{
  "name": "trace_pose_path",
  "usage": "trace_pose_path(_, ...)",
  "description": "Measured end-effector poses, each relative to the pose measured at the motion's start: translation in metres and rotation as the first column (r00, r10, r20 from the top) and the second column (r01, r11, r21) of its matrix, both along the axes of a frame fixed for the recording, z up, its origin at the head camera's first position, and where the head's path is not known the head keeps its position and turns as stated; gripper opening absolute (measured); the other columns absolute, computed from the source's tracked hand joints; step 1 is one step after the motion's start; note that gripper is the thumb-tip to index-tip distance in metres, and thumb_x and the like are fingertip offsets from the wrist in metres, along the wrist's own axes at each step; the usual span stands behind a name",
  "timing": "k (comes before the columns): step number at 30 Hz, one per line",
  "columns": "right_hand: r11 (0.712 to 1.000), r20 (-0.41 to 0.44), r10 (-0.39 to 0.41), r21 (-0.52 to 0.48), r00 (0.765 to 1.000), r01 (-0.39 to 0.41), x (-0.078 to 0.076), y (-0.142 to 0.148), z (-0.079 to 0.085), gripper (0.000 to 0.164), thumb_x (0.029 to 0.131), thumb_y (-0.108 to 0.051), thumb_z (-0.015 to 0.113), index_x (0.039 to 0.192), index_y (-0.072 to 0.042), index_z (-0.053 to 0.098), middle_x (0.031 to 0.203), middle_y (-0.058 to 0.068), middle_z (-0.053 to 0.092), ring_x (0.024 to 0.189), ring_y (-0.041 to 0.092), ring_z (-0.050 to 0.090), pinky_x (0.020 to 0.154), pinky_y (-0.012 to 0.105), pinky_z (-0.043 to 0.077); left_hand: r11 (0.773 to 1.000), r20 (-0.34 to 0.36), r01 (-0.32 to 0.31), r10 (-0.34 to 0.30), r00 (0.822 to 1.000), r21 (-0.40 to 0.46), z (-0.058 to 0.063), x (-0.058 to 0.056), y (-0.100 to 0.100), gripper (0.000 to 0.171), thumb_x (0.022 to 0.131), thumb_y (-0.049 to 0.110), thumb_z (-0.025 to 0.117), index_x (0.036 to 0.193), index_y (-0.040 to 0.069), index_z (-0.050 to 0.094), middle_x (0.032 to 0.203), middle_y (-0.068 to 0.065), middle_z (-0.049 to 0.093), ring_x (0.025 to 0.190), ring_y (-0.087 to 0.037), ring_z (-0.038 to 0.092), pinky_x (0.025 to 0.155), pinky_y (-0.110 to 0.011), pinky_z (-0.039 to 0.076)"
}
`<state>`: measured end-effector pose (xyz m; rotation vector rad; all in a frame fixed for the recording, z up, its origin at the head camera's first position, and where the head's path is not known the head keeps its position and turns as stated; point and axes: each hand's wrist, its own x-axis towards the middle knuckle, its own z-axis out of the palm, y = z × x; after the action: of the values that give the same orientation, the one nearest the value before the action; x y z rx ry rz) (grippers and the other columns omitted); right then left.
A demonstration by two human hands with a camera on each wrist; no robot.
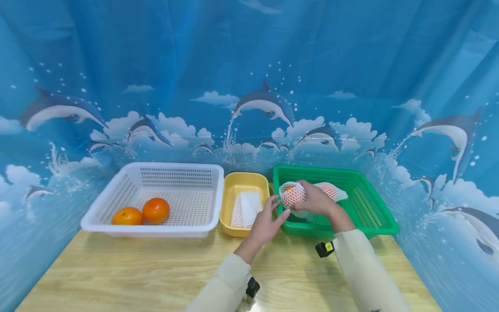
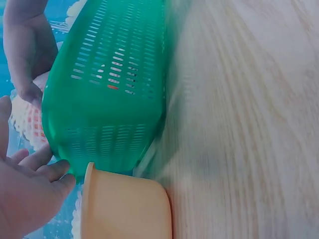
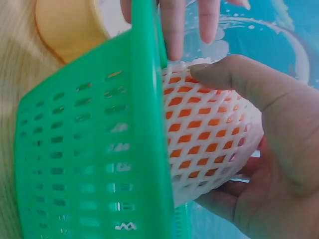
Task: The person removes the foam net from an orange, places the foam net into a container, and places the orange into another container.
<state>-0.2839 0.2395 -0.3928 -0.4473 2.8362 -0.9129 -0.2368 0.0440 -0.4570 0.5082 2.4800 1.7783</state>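
My right hand [image 1: 317, 200] grips an orange fruit in a white foam net [image 1: 292, 196] over the left part of the green basket [image 1: 376, 206]. In the right wrist view, the thumb and fingers curl round the netted fruit [image 3: 209, 134] beside the basket's rim. My left hand [image 1: 267, 223] is near the basket's left rim, its fingers extended and holding nothing. In the left wrist view, the left hand's fingers [image 2: 52, 172] lie close to the green rim; whether they touch it I cannot tell. Another netted fruit [image 1: 329, 190] lies in the green basket, partly behind the right hand.
A yellow tray [image 1: 226, 216] between the baskets holds white foam nets [image 1: 247, 208]. On the left, a white basket [image 1: 97, 216] contains two bare orange fruits [image 1: 156, 210]. All stand on a wooden table [image 1: 156, 268] before a blue dolphin curtain [image 1: 175, 65].
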Motion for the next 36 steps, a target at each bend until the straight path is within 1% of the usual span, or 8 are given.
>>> trace_pose_path(5,0.996,-0.074,0.008,-0.086,0.997,-0.014,0.011,-0.004,0.001,0.08,0.078,-0.026,0.078,0.144,-0.005,0.037,0.123,0.016,0.057,0.1,0.03,0.061,0.074,0.042,0.057,0.996,0.028,-0.026,0.023,0.999,0.091,0.002,-0.005,-0.004,0.07,0.096,0.049,0.055,0.152,0.019,0.026,0.149,-0.01,0.044,0.138,-0.029,0.039,0.112,-0.052,0.032)
trace_pose_path(9,0.996,-0.137,0.012,-0.088,0.99,-0.025,0.02,-0.008,0.002,0.083,0.079,-0.03,0.078,0.146,-0.008,0.036,0.13,0.015,0.054,0.104,0.031,0.06,0.077,0.044,0.057,0.987,0.018,-0.039,0.037,0.999,0.154,0.005,-0.008,-0.01,0.069,0.095,0.044,0.059,0.152,0.019,0.029,0.15,-0.013,0.04,0.138,-0.029,0.038,0.113,-0.044,0.033)
trace_pose_path(11,0.995,-0.158,0.012,-0.098,0.987,-0.028,0.025,-0.01,0.002,0.084,0.08,-0.032,0.079,0.147,-0.008,0.035,0.134,0.015,0.052,0.107,0.032,0.059,0.078,0.046,0.056,0.984,0.011,-0.03,0.028,1.0,0.175,0.008,-0.008,-0.014,0.068,0.095,0.042,0.061,0.152,0.02,0.031,0.151,-0.014,0.039,0.137,-0.031,0.039,0.112,-0.044,0.035)
trace_pose_path(15,0.984,-0.169,0.037,-0.166,0.985,-0.066,0.037,-0.016,0.003,0.084,0.081,-0.036,0.079,0.147,-0.01,0.035,0.137,0.015,0.05,0.11,0.032,0.058,0.082,0.045,0.056,0.976,0.001,0.032,-0.033,0.999,0.216,0.014,-0.008,-0.024,0.067,0.095,0.036,0.063,0.152,0.021,0.033,0.154,-0.011,0.035,0.136,-0.032,0.04,0.111,-0.048,0.035)
trace_pose_path(21,0.955,-0.195,0.076,-0.269,0.978,-0.128,0.053,-0.024,0.001,0.082,0.081,-0.032,0.08,0.148,-0.014,0.035,0.136,0.013,0.051,0.111,0.03,0.058,0.084,0.044,0.056,0.957,0.005,0.139,-0.145,0.989,0.253,0.023,-0.007,-0.04,0.072,0.09,0.025,0.071,0.152,0.023,0.032,0.156,-0.005,0.032,0.136,-0.028,0.042,0.113,-0.045,0.034)
trace_pose_path(26,0.93,-0.224,0.099,-0.325,0.969,-0.171,0.062,-0.034,-0.007,0.08,0.081,-0.026,0.08,0.147,-0.014,0.036,0.134,0.012,0.053,0.109,0.026,0.059,0.083,0.04,0.055,0.954,0.004,0.204,-0.21,0.978,0.219,0.033,0.0,-0.058,0.071,0.087,0.024,0.074,0.148,0.025,0.038,0.152,-0.002,0.037,0.133,-0.026,0.045,0.105,-0.041,0.044)
trace_pose_path(30,0.914,-0.246,0.09,-0.365,0.965,-0.178,0.071,-0.044,-0.014,0.082,0.079,-0.026,0.082,0.145,-0.014,0.035,0.134,0.01,0.051,0.106,0.024,0.058,0.083,0.039,0.055,0.967,0.015,0.193,-0.198,0.98,0.166,0.038,0.01,-0.069,0.067,0.084,0.029,0.077,0.142,0.025,0.044,0.146,-0.001,0.043,0.129,-0.027,0.048,0.094,-0.036,0.053)
trace_pose_path(36,0.893,-0.198,0.085,-0.419,0.976,-0.163,0.083,-0.058,-0.022,0.077,0.079,-0.024,0.082,0.139,-0.01,0.036,0.125,0.011,0.056,0.101,0.023,0.059,0.083,0.036,0.055,0.973,0.052,0.189,-0.197,0.979,0.129,0.042,0.023,-0.086,0.066,0.084,0.03,0.078,0.14,0.018,0.046,0.143,-0.008,0.045,0.127,-0.033,0.048,0.088,-0.037,0.056)
